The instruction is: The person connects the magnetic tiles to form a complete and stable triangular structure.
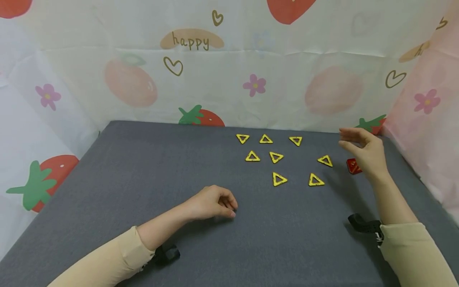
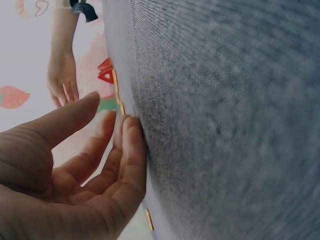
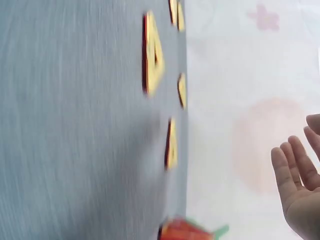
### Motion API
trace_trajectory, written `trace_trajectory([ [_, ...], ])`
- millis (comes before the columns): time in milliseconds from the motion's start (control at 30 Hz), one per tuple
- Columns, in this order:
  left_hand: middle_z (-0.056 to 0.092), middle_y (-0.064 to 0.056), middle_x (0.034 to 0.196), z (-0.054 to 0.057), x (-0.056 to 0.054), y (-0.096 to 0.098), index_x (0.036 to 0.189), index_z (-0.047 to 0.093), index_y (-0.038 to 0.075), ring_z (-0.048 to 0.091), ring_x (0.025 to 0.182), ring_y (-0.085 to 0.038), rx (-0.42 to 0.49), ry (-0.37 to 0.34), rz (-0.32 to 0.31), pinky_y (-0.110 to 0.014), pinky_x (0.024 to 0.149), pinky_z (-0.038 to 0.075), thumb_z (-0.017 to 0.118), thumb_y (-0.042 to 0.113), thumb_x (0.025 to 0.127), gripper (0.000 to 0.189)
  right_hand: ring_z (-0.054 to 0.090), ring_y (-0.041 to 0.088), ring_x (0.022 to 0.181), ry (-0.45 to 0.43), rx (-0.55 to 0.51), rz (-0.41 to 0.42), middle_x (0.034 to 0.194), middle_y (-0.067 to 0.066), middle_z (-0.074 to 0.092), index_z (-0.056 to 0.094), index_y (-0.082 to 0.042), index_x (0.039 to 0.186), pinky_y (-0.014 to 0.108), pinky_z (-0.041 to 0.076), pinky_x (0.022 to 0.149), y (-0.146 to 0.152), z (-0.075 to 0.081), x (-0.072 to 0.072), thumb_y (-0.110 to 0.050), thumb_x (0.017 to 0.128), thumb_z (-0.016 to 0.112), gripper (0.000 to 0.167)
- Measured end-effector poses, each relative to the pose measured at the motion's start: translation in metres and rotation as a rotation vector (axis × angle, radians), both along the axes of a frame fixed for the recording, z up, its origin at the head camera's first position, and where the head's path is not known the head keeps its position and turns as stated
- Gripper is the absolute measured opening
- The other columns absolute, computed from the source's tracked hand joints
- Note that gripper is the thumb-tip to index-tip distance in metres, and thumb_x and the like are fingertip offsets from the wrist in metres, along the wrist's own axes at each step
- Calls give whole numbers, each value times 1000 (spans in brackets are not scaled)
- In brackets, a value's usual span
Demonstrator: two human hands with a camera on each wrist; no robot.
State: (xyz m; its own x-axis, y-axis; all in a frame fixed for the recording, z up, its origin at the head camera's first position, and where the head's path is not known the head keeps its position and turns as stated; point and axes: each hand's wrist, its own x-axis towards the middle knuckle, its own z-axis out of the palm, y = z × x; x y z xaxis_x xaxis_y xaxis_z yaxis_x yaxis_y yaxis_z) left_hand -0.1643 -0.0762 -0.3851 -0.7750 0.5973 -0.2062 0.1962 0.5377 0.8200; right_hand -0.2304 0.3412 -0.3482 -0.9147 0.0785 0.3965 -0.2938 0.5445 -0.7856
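Several hollow yellow triangles (image 1: 283, 178) lie flat and apart on the grey tabletop, right of centre in the head view. A red piece (image 1: 353, 166) with triangular markings lies at the far right, partly covered by my right hand (image 1: 369, 155). That hand is raised above the table with its fingers stretched loosely and nothing visible in them. Loosely bent, my left hand (image 1: 211, 203) rests on the cloth near the middle, also without anything in its fingers. In the right wrist view, the nearest yellow triangle (image 3: 159, 59) shows a dark red edge beneath.
A grey cloth (image 1: 143, 167) covers the table. Behind it hangs a white printed curtain (image 1: 215, 87), with further printed sheets along the left and right sides. Dark straps (image 1: 363, 224) sit at both wrists, by the beige sleeves.
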Motion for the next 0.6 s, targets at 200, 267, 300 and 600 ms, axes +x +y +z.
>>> trace_trajectory([
  [200, 75, -5, 91, 7, -6, 0, 100, 73, 8, 64, 72, -7, 10, 27, 34, -25, 61, 48, 74, 14, 87, 14, 56, -11, 102, -68, 88, 99, 107, -31, 60, 61, -7, 132, 8, 42, 87, -36, -3, 0, -21, 95, 67, 41],
  [267, 75, -5, 92, 7, -8, 0, 101, 73, 7, 64, 74, -7, 8, 41, 44, -25, 63, 49, 73, 14, 88, 15, 55, -11, 102, -93, 127, 132, 109, -26, 59, 61, -9, 132, 9, 43, 87, -48, -3, 1, -25, 95, 67, 41],
  [300, 75, -5, 93, 8, -9, 0, 102, 72, 8, 64, 75, -7, 6, 48, 49, -24, 65, 50, 73, 14, 88, 15, 55, -10, 102, -105, 140, 146, 110, -24, 60, 61, -10, 132, 9, 44, 87, -54, -2, 2, -26, 95, 67, 41],
  [600, 72, -6, 109, 12, -31, 8, 113, 69, 9, 67, 91, -14, -9, 112, 138, -24, 70, 51, 72, 19, 89, 26, 61, 5, 103, -259, 226, 298, 127, 12, 65, 63, -14, 130, 28, 53, 91, -80, -8, 2, -30, 95, 67, 39],
])
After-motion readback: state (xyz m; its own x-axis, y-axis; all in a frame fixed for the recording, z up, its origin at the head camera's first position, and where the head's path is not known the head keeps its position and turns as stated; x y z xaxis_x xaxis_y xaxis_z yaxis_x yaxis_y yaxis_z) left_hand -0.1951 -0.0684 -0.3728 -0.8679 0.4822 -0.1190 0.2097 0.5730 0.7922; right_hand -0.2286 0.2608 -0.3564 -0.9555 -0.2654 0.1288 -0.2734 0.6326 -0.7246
